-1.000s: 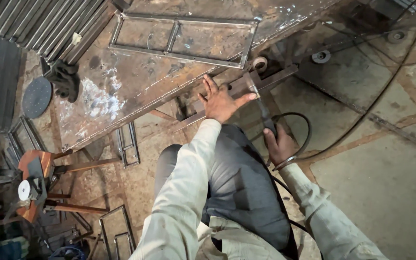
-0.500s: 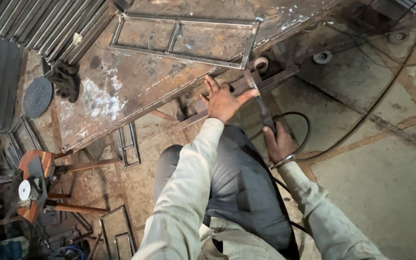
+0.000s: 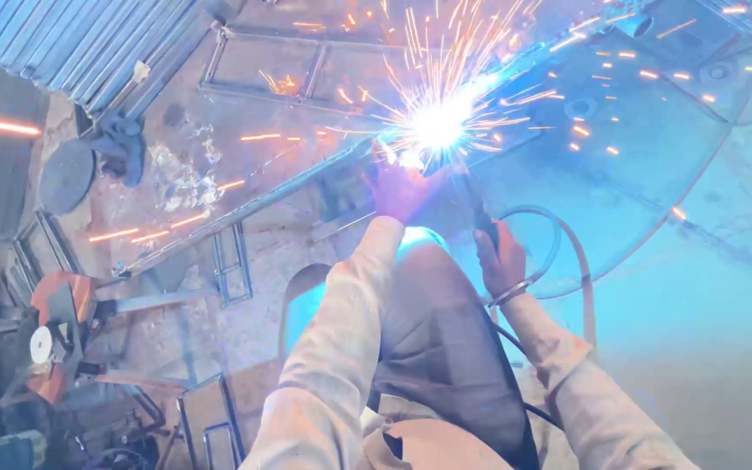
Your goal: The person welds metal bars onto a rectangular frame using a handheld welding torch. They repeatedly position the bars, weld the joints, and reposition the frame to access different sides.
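1. Here the left hand [image 3: 402,187] lies flat and spread on a metal bar [image 3: 245,209] at the edge of the rusty counter [image 3: 176,165].
2. The bar is long, thin and grey, running slantwise along the counter's edge.
3. The right hand [image 3: 500,261] is closed around a dark welding holder [image 3: 480,213], a cable [image 3: 567,252] looping beside it.
4. A white-blue flash [image 3: 437,126] with orange sparks burns at the bar's upper end, just above the left hand
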